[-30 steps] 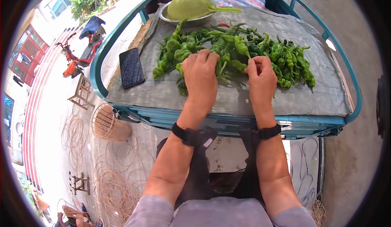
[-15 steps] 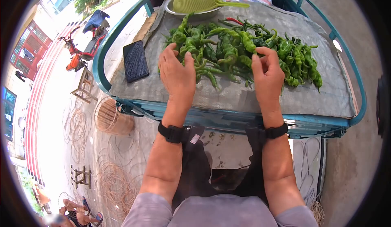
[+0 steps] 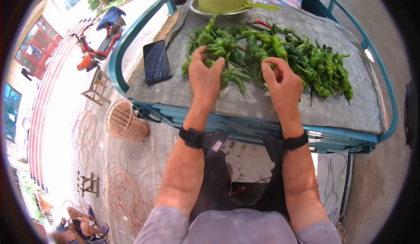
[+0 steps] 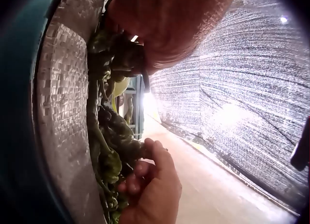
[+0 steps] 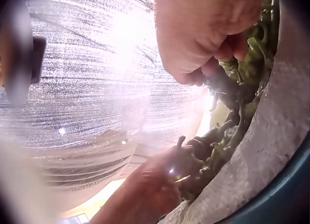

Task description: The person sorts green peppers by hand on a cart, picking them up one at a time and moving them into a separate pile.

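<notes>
Green peppers (image 3: 315, 60) lie in a long pile on a grey woven sheet (image 3: 175, 91). At the pile's left part, my left hand (image 3: 204, 80) has its thumb and fingers round a green pepper, whose stem (image 5: 181, 141) sticks up beside that hand (image 5: 145, 190) in the right wrist view. My right hand (image 3: 284, 86) is over the middle of the pile, palm side partly hidden. In the left wrist view its thumb and index finger (image 4: 157, 185) pinch the end of a green pepper (image 4: 123, 136). The two hands are apart.
A black phone (image 3: 157, 62) lies left of the pile. Behind it, a green strainer (image 3: 223, 0) rests upside down on a metal bowl (image 3: 194, 8). Teal rails (image 3: 118, 64) edge the cart bed. A red pepper (image 3: 262, 23) lies at the pile's back.
My left hand has moved from the pile's middle to its left part, with its fingers spread wider around a pepper. My right hand stays by the middle. The head view has shifted slightly.
</notes>
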A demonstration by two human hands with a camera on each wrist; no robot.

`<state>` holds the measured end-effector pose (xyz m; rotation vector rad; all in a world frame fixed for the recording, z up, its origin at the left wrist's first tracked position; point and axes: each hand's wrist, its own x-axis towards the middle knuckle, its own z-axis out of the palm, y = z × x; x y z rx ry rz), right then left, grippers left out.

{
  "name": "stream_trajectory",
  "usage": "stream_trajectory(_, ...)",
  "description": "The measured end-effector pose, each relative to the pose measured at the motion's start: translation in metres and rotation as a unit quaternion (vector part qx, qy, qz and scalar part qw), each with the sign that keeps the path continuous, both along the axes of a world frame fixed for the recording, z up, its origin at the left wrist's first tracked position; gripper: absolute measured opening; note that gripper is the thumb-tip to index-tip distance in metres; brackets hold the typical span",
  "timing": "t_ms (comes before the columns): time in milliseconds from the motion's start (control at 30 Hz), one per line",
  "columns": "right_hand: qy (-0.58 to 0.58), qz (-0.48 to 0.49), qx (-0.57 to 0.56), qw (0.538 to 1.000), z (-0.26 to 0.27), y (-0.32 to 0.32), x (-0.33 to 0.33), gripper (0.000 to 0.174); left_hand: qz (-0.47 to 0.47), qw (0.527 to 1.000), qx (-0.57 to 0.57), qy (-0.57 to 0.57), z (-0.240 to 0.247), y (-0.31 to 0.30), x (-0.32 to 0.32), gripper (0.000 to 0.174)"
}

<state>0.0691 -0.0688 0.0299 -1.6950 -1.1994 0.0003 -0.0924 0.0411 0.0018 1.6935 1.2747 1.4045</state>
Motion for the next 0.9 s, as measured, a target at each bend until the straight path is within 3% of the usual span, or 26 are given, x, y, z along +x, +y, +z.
stream_trajectory(200, -0.020, 0.024, -0.010, 0.999, -0.004, 0.001, -0.004, 0.017, -0.005, 0.991, 0.128, 0.050, 0.012, -0.012, 0.001, 0.059)
stream_trajectory(333, 0.005, 0.036, 0.014, 0.999, -0.005, 0.002, -0.004, 0.020, 0.039, 0.951, 0.268, 0.151, 0.014, -0.013, 0.004, 0.056)
stream_trajectory(433, 0.016, 0.037, 0.022, 0.999, -0.008, 0.003, -0.004, 0.023, -0.015, 0.961, 0.238, 0.142, 0.008, -0.011, 0.003, 0.043)
stream_trajectory(533, 0.023, 0.042, 0.029, 0.998, -0.009, 0.004, -0.003, 0.024, -0.043, 0.986, 0.159, 0.031, 0.007, -0.010, 0.007, 0.035)
stream_trajectory(633, 0.027, 0.048, 0.024, 0.998, -0.009, 0.003, -0.003, 0.025, 0.016, 0.980, 0.189, 0.056, 0.009, -0.011, 0.008, 0.028)
stream_trajectory(767, 0.040, 0.056, 0.028, 0.997, -0.011, 0.005, -0.003, 0.024, -0.048, 0.928, 0.337, 0.153, 0.015, -0.018, 0.014, 0.027)
stream_trajectory(867, 0.039, 0.060, 0.029, 0.997, -0.014, 0.006, -0.002, 0.023, -0.201, 0.906, 0.318, 0.193, 0.016, -0.026, 0.019, 0.026)
stream_trajectory(900, 0.039, 0.060, 0.028, 0.997, -0.015, 0.006, -0.002, 0.023, -0.200, 0.908, 0.315, 0.191, 0.017, -0.030, 0.020, 0.024)
